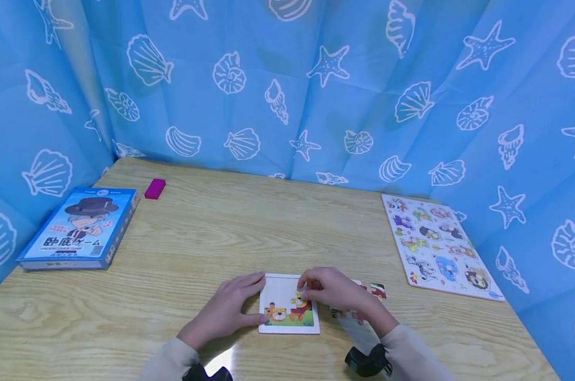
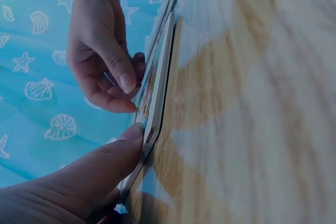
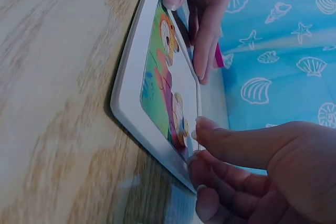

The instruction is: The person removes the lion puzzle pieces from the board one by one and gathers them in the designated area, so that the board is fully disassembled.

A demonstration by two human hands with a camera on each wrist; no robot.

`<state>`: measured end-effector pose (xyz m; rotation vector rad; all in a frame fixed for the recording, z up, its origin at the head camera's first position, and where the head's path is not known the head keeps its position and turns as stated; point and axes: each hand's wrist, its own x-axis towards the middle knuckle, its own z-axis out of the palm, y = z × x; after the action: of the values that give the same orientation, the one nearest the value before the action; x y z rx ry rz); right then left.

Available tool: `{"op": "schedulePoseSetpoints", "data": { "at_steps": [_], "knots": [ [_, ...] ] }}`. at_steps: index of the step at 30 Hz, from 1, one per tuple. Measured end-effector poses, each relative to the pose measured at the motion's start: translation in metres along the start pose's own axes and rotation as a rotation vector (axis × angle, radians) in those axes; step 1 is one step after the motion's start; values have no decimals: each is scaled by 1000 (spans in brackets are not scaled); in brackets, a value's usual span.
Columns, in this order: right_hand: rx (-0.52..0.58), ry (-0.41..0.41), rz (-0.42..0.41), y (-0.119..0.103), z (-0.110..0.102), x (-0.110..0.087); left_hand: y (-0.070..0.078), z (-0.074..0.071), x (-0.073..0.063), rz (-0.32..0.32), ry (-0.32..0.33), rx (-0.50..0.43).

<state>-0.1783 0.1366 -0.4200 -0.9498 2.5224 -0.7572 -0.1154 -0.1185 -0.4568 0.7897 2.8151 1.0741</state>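
Observation:
A small white-framed picture puzzle (image 1: 289, 329) lies on the table in front of me, with cartoon animal pieces along its lower part and a bare white upper part. My left hand (image 1: 230, 307) holds the frame's left side, thumb at the lower edge and fingers by the upper corner. Over the right side, my right hand (image 1: 332, 290) pinches at a puzzle piece (image 1: 299, 300) showing a yellow animal's head. In the right wrist view, its thumb and curled fingers (image 3: 212, 135) meet close over the picture; they partly hide the piece.
Loose puzzle pieces (image 1: 377, 290) lie under and beside my right forearm. A white animal board (image 1: 441, 248) lies at the right. At the left are a blue game box (image 1: 80, 227) and a magenta block (image 1: 155, 188). A blue shell-patterned curtain (image 1: 287, 95) borders the table (image 1: 249, 222).

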Motion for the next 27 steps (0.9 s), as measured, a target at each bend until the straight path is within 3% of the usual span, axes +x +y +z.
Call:
{"op": "schedulePoseSetpoints", "data": {
  "at_steps": [6,18,27],
  "knots": [
    [-6,-23,4,-3,0,3,1,-1,0,-6,0,8],
    [-152,-38,-20,-7,1,4,2,-2,0,-2,0,2],
    [-159,-32,-22,-10,0,1,3,-2,0,-4,-8,-6]
  ]
}}
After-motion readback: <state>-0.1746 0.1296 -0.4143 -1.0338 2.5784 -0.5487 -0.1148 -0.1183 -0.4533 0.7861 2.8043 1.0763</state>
